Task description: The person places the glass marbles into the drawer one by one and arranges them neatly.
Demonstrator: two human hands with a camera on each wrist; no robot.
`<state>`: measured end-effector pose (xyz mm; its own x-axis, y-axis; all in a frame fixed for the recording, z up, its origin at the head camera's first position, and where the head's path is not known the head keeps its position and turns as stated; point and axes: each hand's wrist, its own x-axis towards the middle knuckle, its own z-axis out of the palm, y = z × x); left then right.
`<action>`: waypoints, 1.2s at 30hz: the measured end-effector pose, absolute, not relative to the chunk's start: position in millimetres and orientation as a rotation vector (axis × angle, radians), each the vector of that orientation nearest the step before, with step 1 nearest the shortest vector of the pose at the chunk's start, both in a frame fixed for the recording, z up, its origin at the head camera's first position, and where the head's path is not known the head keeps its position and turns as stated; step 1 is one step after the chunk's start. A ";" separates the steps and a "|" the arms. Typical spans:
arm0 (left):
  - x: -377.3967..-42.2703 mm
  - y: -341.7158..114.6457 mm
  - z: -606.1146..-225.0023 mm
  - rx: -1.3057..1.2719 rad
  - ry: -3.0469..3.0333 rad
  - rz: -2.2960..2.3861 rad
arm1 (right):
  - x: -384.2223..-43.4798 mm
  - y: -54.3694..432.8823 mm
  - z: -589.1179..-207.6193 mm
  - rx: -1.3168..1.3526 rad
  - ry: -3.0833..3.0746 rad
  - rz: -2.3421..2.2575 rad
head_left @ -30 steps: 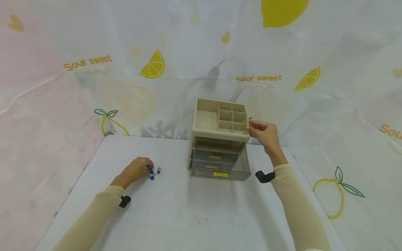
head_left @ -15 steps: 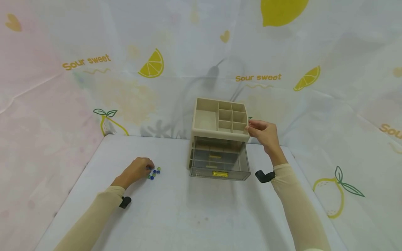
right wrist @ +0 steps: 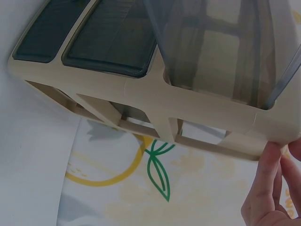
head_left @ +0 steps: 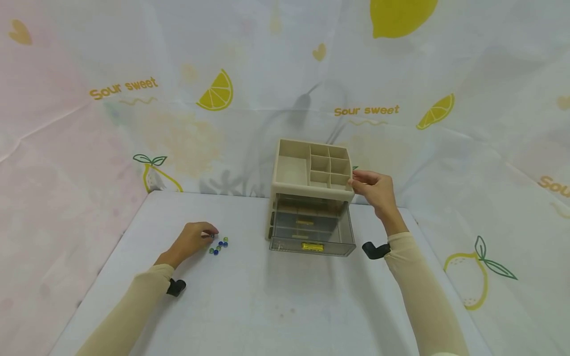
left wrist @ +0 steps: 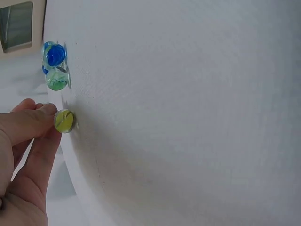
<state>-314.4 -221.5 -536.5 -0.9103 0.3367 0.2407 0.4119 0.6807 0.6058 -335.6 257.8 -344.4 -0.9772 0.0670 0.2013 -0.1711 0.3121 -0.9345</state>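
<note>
On the left of the table, my left hand (head_left: 191,241) pinches a small dark-blue marble (head_left: 212,236) between thumb and fingertips. Several blue and green glass marbles (head_left: 220,244) lie just right of and below those fingers. In the left wrist view, a yellow marble (left wrist: 64,121) overlaps the fingertips, with blue (left wrist: 55,55) and green marbles (left wrist: 57,79) farther off. My right hand (head_left: 376,190) grips the upper right edge of a beige drawer organizer (head_left: 311,189), fingers at its corner in the right wrist view. The organizer's clear top drawer (head_left: 289,245) is pulled out.
The organizer's top tray has a large compartment (head_left: 291,171) and several small ones. A yellow handle (head_left: 312,246) marks the projecting drawer's front. Behind the white table (head_left: 285,306) hangs a lemon-print cloth (head_left: 267,74).
My left hand has shifted slightly and its fingertips have lifted a little, showing the marble between them. A blue marble has rolled right, away from the fingers. My right hand stays put.
</note>
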 end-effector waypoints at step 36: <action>-314.7 -180.7 -491.8 -0.614 -2.488 -1.543 | -334.4 256.3 -345.1 0.113 -2.340 1.750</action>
<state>-314.7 -180.7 -491.8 -0.9049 0.2621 0.3354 0.4169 0.3868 0.8225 -334.4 256.3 -345.1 -0.9735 0.0683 0.2183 -0.1901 0.2888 -0.9383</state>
